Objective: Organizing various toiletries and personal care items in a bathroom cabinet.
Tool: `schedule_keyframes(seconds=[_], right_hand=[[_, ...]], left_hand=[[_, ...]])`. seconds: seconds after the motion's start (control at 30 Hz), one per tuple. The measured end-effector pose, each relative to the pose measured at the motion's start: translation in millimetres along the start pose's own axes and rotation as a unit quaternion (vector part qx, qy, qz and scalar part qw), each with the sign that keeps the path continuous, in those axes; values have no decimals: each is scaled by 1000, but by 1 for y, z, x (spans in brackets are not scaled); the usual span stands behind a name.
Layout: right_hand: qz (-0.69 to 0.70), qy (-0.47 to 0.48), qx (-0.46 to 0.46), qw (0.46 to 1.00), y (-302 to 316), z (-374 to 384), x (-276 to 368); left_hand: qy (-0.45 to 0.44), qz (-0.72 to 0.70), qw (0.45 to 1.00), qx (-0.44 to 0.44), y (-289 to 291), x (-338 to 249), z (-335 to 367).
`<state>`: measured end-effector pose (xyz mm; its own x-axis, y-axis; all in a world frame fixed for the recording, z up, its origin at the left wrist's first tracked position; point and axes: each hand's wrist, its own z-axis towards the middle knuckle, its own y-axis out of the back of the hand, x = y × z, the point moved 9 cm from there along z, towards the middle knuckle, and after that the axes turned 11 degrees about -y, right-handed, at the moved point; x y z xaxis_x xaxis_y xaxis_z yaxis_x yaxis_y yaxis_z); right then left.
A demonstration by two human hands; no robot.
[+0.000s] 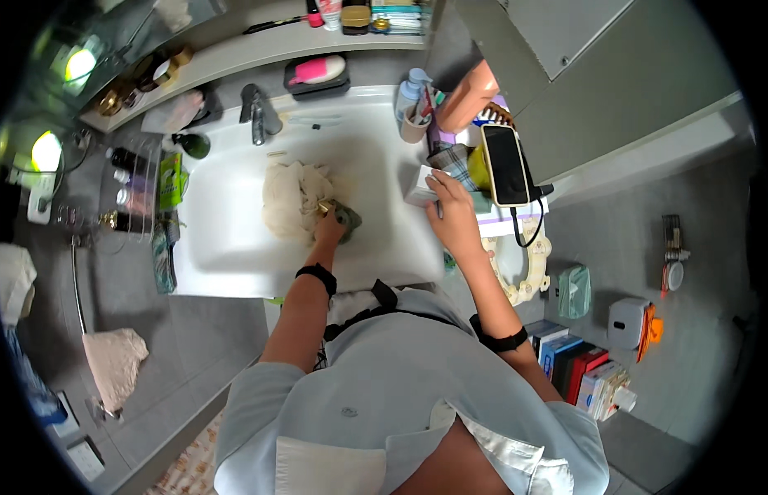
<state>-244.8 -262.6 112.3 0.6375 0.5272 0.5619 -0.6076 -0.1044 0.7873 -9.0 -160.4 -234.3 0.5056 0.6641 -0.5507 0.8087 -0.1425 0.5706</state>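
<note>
My left hand (328, 228) reaches down into the white sink (219, 247), its fingers closed around a dark green thing (348, 219) with a gold-coloured part. What kind of thing it is, I cannot make out. Beside those fingers lies a crumpled cream cloth (297, 196), wet-looking, on the bottom of the basin. At the sink's right rim my right hand (456, 216) has its thumb and fingers on a small white box (419, 186). The palm side of that hand is hidden.
Behind the basin stands a grey tap (259, 115). A phone (504, 165) with a cable, a toothbrush cup (414, 125) and a peach-coloured bottle (470, 96) crowd the right side. Bottles fill a clear rack (136, 190) at left. A soap dish (318, 76) sits at the back.
</note>
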Motion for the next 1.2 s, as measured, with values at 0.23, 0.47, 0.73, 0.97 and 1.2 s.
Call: schedule_keyframes(seconds=[0.23, 0.47, 0.73, 0.97, 1.2], right_hand=[[-2, -15, 1, 1000, -1, -1, -1], [-10, -28, 8, 1000, -3, -1, -5], [33, -31, -3, 999, 19, -5, 15], [178, -19, 165, 970, -16, -21, 57], [157, 75, 191, 966, -36, -32, 99]], left_hand=[[59, 88, 994, -39, -1, 5, 5], [7, 210, 974, -84, 2, -8, -2], [-142, -138, 967, -159, 38, -33, -41], [-96, -435, 888, -114, 74, -128, -161], [-200, -669, 714, 52, 73, -176, -206]])
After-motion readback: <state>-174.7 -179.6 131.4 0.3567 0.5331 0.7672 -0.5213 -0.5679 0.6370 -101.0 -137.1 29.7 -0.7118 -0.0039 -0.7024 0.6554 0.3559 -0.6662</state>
